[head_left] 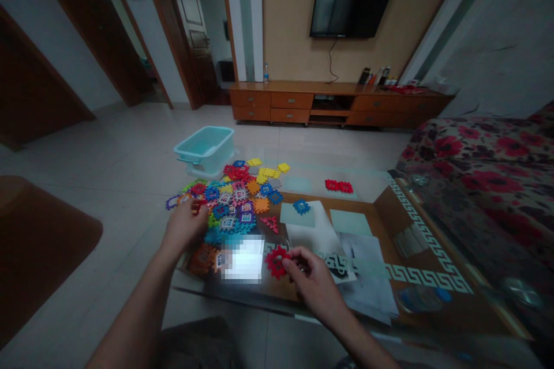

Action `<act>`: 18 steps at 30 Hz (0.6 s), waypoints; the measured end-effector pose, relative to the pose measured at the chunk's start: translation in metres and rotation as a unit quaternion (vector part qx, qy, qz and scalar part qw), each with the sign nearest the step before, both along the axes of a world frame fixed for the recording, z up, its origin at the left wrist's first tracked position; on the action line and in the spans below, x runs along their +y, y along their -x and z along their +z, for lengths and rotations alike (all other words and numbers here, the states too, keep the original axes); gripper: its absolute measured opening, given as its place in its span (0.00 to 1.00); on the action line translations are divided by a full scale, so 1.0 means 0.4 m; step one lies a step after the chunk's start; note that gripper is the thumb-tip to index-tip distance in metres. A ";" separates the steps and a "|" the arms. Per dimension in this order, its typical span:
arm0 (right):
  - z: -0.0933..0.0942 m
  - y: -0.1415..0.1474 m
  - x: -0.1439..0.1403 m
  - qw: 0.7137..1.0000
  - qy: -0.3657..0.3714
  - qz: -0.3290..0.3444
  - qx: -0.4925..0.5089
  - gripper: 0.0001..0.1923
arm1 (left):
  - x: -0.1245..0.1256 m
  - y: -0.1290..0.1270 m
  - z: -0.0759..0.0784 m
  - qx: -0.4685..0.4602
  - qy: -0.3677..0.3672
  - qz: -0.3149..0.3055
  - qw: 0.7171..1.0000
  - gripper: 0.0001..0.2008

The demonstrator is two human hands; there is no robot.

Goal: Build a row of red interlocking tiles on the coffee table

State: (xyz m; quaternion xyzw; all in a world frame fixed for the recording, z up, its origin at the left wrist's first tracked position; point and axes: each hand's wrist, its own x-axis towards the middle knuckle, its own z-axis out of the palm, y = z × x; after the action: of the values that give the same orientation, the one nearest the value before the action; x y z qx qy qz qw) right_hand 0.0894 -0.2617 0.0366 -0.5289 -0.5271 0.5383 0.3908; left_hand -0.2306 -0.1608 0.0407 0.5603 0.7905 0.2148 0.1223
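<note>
Tile heap (234,196) on table (389,207), tub (204,150) behind.

We see our right hand (312,281) pinching a red toothed tile (277,262) on the glass table (433,282), while our left hand (185,226) grips a small red piece (198,205) beside the heap of colourful tiles (236,196).

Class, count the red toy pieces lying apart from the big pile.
3: one in the right hand, piece; a triangular one beside the pile; a joined pair farther off. Others may hide.
</note>
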 end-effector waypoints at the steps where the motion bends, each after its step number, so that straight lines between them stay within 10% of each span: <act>1: -0.005 -0.001 0.003 1.000 0.016 -0.006 0.026 0.18 | -0.004 -0.031 0.006 -0.089 -0.006 -0.003 0.996 0.19; 6: -0.017 -0.012 0.020 0.991 0.066 -0.053 0.106 0.25 | -0.041 -0.197 0.021 -0.539 0.013 -0.041 0.841 0.18; 9: -0.007 -0.024 0.029 0.986 0.073 -0.081 0.124 0.27 | -0.066 -0.275 0.026 -0.639 0.048 -0.060 0.765 0.17; 18: 0.011 -0.067 0.055 0.979 0.057 -0.122 0.152 0.28 | -0.103 -0.357 0.016 -0.709 0.129 -0.096 0.686 0.17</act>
State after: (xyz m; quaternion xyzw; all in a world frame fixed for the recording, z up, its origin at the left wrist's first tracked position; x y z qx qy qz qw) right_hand 0.1161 -0.2396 0.0412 -0.5230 -0.3615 0.5895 0.4983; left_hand -0.0876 -0.2021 0.0470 0.2920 0.4300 0.4313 0.7375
